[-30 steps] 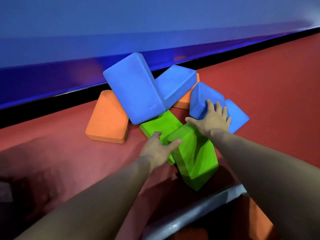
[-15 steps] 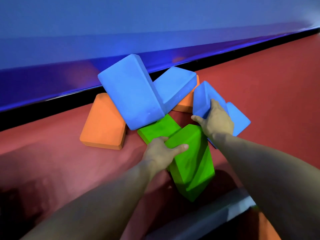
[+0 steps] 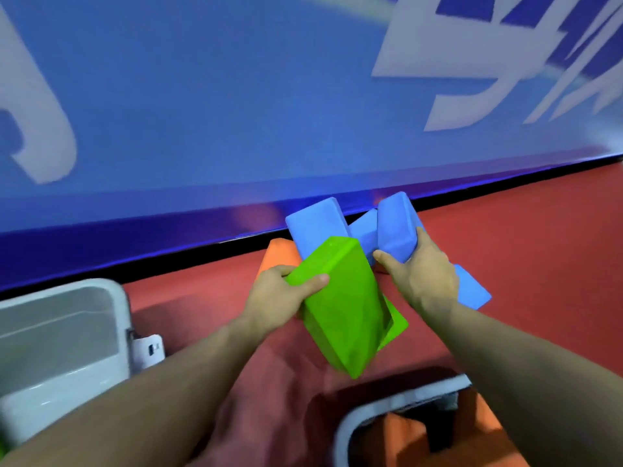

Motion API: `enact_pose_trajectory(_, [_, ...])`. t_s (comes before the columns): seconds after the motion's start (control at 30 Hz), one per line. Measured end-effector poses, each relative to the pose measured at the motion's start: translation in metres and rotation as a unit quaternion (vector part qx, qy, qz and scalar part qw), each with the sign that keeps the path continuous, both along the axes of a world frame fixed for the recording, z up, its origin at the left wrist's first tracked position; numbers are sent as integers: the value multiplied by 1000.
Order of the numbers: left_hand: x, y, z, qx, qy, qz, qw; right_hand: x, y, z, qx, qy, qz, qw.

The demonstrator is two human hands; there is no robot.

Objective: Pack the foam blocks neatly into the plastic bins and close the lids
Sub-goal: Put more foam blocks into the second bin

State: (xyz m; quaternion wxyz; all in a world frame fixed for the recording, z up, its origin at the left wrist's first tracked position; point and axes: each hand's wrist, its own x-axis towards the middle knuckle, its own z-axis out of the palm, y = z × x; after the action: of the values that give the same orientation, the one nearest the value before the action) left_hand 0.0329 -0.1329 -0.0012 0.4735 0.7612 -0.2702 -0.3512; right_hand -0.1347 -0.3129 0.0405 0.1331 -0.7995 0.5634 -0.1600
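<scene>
Left hand (image 3: 279, 294): fingers wrapped around green block (image 3: 340, 308), now lifted off the floor.
Right hand (image 3: 421, 271): fingers clasp blue block (image 3: 396, 227), also raised.
Bins: grey bin (image 3: 111, 298) left of the fingers, orange-filled bin (image 3: 357, 419) below.
Meaning: both blocks look ready for packing.

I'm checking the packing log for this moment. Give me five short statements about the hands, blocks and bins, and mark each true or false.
1. The left hand grips a green block. True.
2. The right hand holds an orange block. False: it holds a blue block.
3. The held green block is already inside a bin. False: it is lifted above the red floor.
4. A grey bin sits at the left, its lid off or open. True.
5. The bin at the bottom edge holds blue blocks. False: orange shows inside it.
</scene>
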Motion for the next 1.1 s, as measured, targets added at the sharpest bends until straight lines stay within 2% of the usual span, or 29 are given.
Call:
enact_pose_trajectory(0.13, [24, 102, 79, -23, -70, 57, 996, 18, 95, 57, 20, -69, 34, 997])
enact_pose_trajectory(0.3, [57, 256, 170, -41, -113, 151, 981, 55, 223, 110, 118, -211, 38, 970])
enact_pose_trajectory(0.4, [74, 352, 184, -47, -139, 249, 957, 82, 298, 122, 191, -264, 39, 945])
enact_pose_trajectory(0.53, [78, 457, 161, -26, -153, 377, 913, 116, 389, 114, 261, -295, 72, 916])
enact_pose_trajectory(0.63, [85, 503, 134, 13, -144, 414, 899, 132, 442, 91, 295, -253, 128, 913])
enact_pose_trajectory(0.73, [99, 520, 116, 55, -123, 412, 901, 150, 470, 65, 307, -186, 149, 922])
enact_pose_trajectory(0.83, [105, 524, 95, 85, -84, 405, 906, 169, 479, 53, 325, -116, 171, 923])
enact_pose_trajectory(1.1, [111, 521, 36, 206, 14, 314, 927, 197, 462, 24, 266, 42, 184, 945])
